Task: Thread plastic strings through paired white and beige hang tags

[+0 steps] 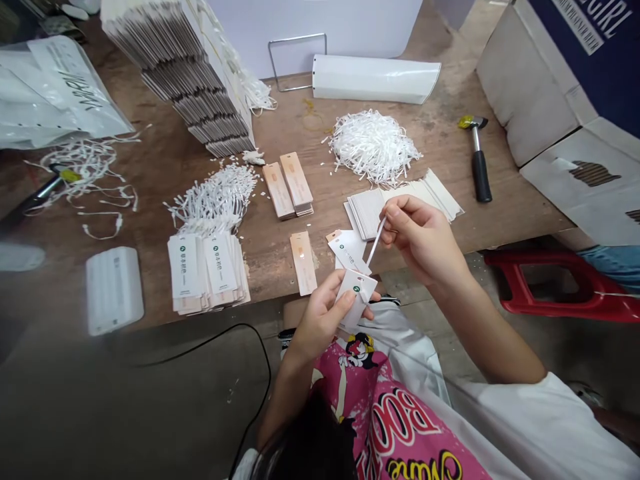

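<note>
1. The left hand is closed around a small white tag with a green dot, thumb on its face and fingers behind, holding it just off the near edge of the bench above the person's lap.
2. The right hand sits up and to the right of the tag, its thumb and forefinger pinched on the top end of a thin white string.
3. The string slants down and left from that pinch toward the top of the tag; whether its lower end already passes through the tag's hole cannot be made out.
4. Just behind the held tag, a second printed tag lies at the bench edge, beside a narrow tan card.
5. Close to the right hand's knuckles lies a fanned stack of blank white cards, and beyond it a loose pile of white strings.
6. To the left of the hands, well apart, a stack of finished tags lies with its strings fanned out behind.
7. Two short stacks of tan cards sit mid-bench, and a hammer lies far right.
</note>
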Demonstrator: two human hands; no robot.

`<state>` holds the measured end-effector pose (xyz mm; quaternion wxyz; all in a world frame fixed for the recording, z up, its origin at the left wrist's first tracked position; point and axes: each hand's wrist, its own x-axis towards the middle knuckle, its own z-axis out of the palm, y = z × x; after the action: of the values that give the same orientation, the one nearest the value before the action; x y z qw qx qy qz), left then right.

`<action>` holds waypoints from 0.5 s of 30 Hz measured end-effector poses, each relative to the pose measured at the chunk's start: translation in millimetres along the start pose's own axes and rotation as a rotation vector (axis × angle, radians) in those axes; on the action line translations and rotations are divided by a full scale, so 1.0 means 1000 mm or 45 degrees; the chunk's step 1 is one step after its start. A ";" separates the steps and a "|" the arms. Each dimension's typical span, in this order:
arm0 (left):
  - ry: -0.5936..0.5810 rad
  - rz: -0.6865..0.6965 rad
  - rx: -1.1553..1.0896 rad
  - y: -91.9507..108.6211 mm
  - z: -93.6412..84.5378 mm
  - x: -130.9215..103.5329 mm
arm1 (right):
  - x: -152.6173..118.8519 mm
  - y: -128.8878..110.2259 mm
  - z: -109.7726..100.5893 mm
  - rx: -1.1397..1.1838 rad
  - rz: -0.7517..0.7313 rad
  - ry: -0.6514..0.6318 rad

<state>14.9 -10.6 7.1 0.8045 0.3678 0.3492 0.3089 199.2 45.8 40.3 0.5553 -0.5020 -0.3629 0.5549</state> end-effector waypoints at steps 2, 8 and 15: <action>0.001 0.002 0.019 0.001 0.001 -0.001 | 0.002 0.001 0.000 0.020 0.001 0.005; 0.071 -0.032 0.183 0.005 0.002 -0.002 | 0.006 0.003 0.001 0.038 -0.038 0.002; 0.134 -0.032 0.286 0.002 0.001 -0.002 | 0.007 -0.002 0.005 -0.036 -0.068 -0.070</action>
<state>14.5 -11.1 10.0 0.7427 0.4344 0.4281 0.2766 196.0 54.0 42.6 0.5526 -0.4846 -0.3991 0.5482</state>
